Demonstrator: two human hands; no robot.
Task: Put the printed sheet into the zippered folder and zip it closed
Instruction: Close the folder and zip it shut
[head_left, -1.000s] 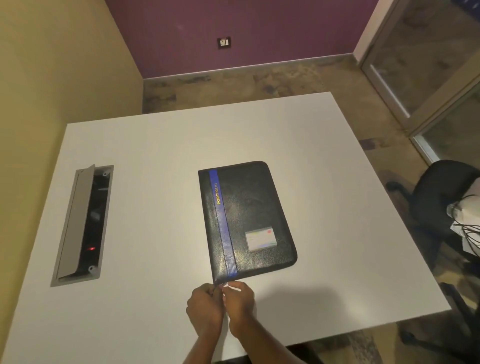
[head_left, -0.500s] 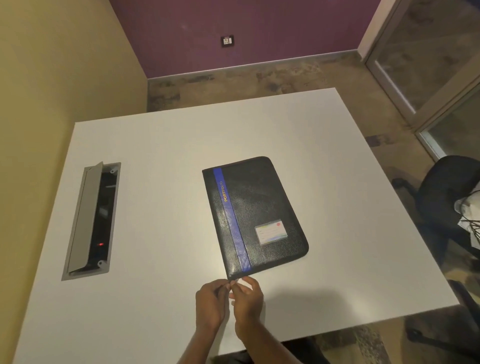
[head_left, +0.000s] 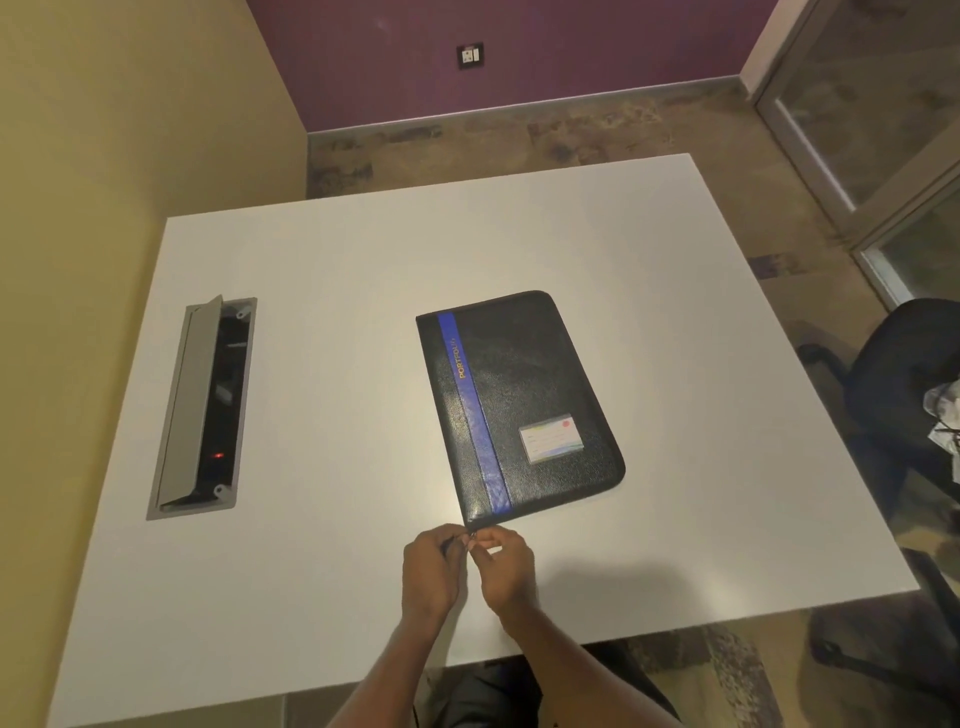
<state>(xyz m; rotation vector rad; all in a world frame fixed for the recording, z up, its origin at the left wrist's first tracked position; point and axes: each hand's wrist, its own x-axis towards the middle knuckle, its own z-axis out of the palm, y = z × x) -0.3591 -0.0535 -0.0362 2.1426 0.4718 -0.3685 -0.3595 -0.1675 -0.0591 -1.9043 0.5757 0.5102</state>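
A black zippered folder (head_left: 524, 410) lies closed and flat on the white table (head_left: 322, 270). Gold lettering reading "PORTFOLIO" runs along its blue stripe (head_left: 475, 415), and a small card label (head_left: 550, 445) sits on the cover, its writing too small to read. The left hand (head_left: 434, 569) and right hand (head_left: 506, 566) meet at the folder's near corner, fingertips pinched around the zipper pull (head_left: 471, 535).
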